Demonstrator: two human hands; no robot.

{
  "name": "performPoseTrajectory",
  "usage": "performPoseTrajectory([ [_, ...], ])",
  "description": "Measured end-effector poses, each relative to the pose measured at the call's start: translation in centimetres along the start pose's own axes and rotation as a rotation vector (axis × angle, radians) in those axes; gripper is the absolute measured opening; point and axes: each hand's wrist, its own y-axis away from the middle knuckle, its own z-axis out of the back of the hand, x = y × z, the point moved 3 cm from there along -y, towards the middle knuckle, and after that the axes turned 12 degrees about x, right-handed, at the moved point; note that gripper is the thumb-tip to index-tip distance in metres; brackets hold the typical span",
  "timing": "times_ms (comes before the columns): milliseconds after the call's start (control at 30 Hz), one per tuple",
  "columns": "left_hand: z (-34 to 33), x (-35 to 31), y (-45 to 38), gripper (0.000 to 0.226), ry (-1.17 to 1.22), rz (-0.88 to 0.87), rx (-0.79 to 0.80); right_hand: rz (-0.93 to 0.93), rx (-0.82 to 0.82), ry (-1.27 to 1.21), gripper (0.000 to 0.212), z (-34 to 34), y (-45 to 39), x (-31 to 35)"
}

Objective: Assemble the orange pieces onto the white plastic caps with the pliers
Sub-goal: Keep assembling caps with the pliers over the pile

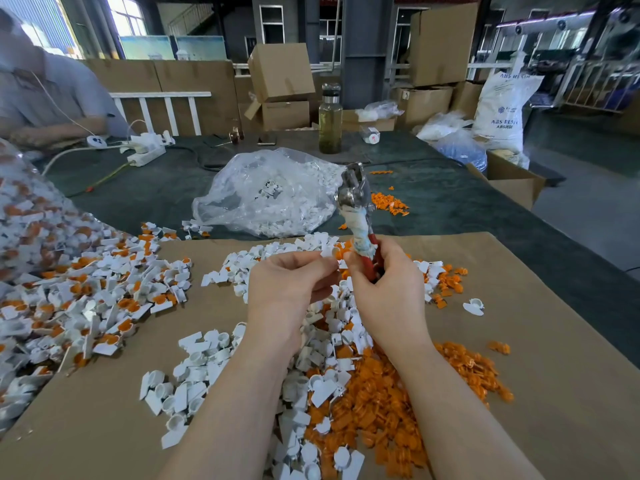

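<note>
Nearest, loose white caps [194,386] and orange pieces [388,407] are heaped on the near edge of the cardboard sheet [540,341]. Along its left edge lies a pile of assembled caps [90,306]. Above the middle of the sheet, the left hand [287,285] pinches a single white cap [329,251] between curled fingertips. Just right, touching it, the right hand [384,289] grips the red-handled pliers [358,216] upright, their metal head pointing at the far edge, where a clear bag [266,195] of caps rests.
</note>
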Motion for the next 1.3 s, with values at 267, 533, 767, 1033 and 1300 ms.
performPoseTrajectory([
  [267,0.0,-0.1,0.1,0.009,-0.008,0.001,-0.002,0.012,0.001,-0.001,0.011,0.0,0.0,0.1],
  [533,-0.8,-0.2,0.4,0.014,-0.122,-0.114,-0.018,0.007,-0.038,-0.005,0.011,0.1,0.1,0.2],
  [767,-0.8,-0.4,0.5,0.015,-0.317,-0.205,-0.070,-0.024,-0.017,0.004,0.012,0.1,-0.1,0.3],
  [1033,-0.6,-0.6,0.5,0.019,-0.405,-0.259,-0.044,-0.037,0.036,0.012,0.011,0.4,-0.2,0.5],
  [1300,-0.5,-0.3,0.2,0.014,-0.468,-0.258,-0.123,-0.011,0.132,0.003,0.008,0.3,-0.3,0.8],
])
